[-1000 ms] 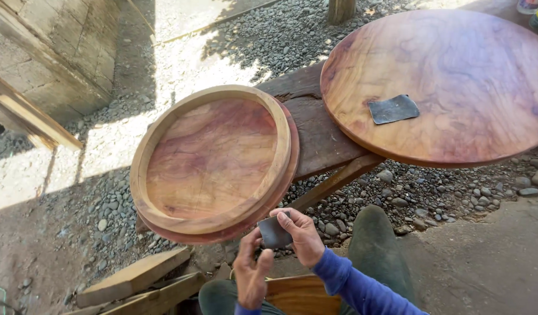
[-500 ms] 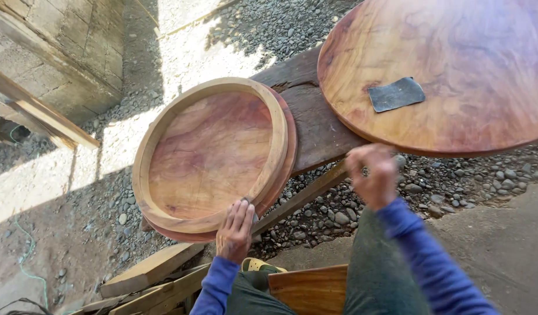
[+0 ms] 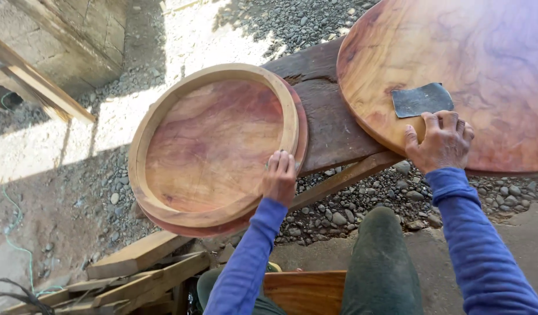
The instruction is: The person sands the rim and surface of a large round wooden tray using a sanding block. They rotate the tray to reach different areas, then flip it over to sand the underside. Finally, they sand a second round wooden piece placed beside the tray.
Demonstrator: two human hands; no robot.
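Round wooden tray (image 3: 213, 146) lies flat, hollow side up, on a dark plank (image 3: 327, 111) that serves as worktop over the gravel (image 3: 362, 204); looks stacked on a second disc whose reddish edge shows underneath. Left hand (image 3: 279, 177) rests on its near rim, fingers (image 3: 282, 160) together and flat, gripping nothing, likely pinning the tray against sliding. Right hand (image 3: 441, 143) sits on the edge of the large round tabletop (image 3: 485, 70), fingers loosely spread, tips touching the dark sandpaper sheet (image 3: 422, 99) lying just ahead; not clamped on it. Sheet parked flat, within easy reach. Scrap timber (image 3: 140, 274) lies lower left.
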